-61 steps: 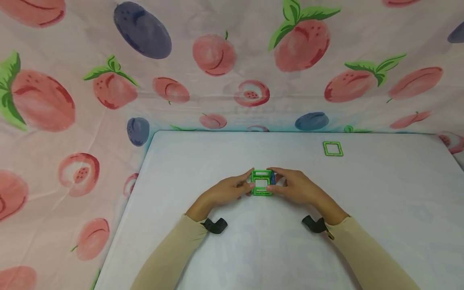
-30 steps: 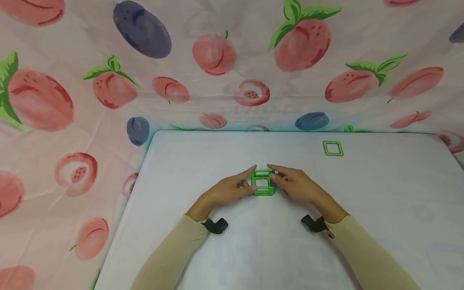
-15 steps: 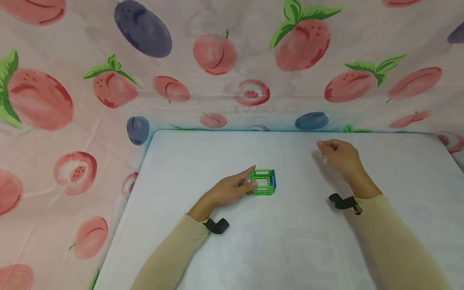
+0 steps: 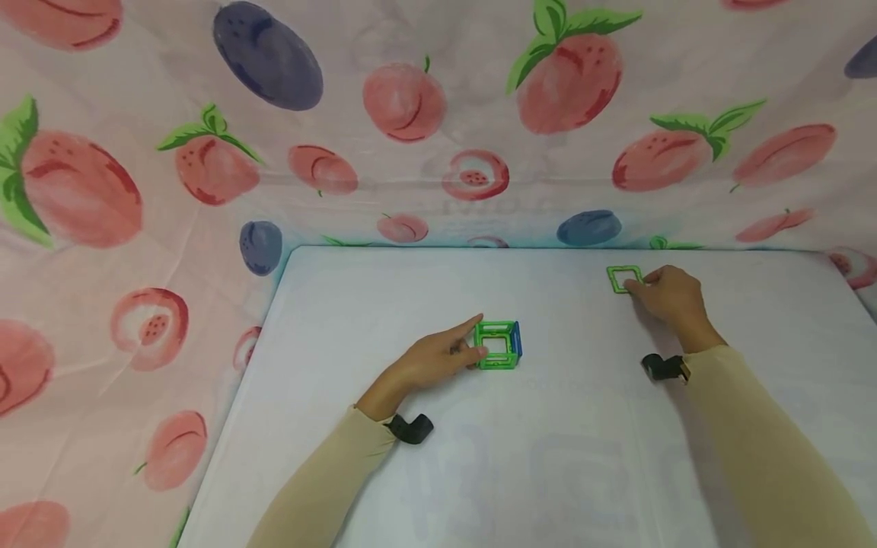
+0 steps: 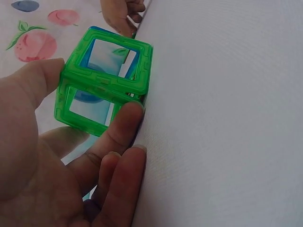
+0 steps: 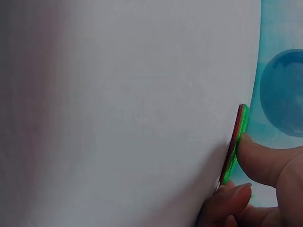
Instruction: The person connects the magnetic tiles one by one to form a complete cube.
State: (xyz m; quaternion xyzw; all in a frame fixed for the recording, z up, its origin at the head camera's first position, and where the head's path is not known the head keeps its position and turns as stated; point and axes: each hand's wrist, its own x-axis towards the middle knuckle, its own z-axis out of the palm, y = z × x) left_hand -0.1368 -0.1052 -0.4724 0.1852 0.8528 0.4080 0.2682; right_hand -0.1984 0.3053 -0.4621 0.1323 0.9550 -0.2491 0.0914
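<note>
A small box of see-through magnetic tiles, green with a blue tile on its right side, stands on the white table. My left hand holds its left side, thumb at the near part and forefinger stretched to the far corner. In the left wrist view, fingertips press against the green frames of the box. At the back right, my right hand pinches a single green square magnetic tile by its right edge. Seen edge-on in the right wrist view, the tile has the thumb on one face and fingers at its lower end.
The white tabletop ends at a back edge just beyond the loose tile. A fruit-printed cloth hangs behind the table and along its left side. Each wrist wears a black mount.
My right hand let go of the tile box, moved right and back, and took hold of the loose green tile, which has shifted slightly left. My left hand stays on the box.
</note>
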